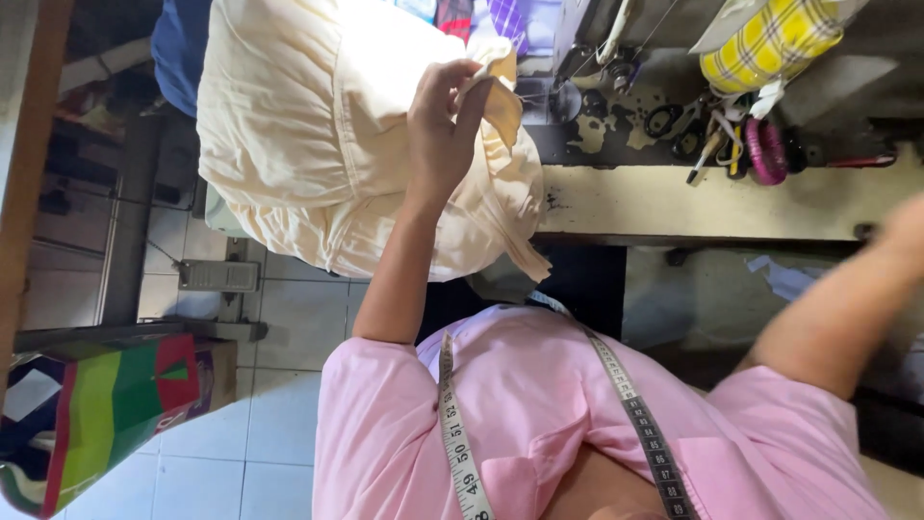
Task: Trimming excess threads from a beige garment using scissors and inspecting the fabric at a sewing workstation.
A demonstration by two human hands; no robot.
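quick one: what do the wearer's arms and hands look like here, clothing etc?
Both arms are bare below short pink sleeves of a pink shirt. A measuring tape hangs round the neck. The left hand is bare, with no glove, ring or watch visible. The right hand is blurred at the frame edge; no detail shows.

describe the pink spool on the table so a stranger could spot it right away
Start at the worn sewing table and follow its far edge to the clutter below the yellow plaid cloth roll. The pink thread spool lies there beside the scissors, the only bright magenta thing among dark metal tools.
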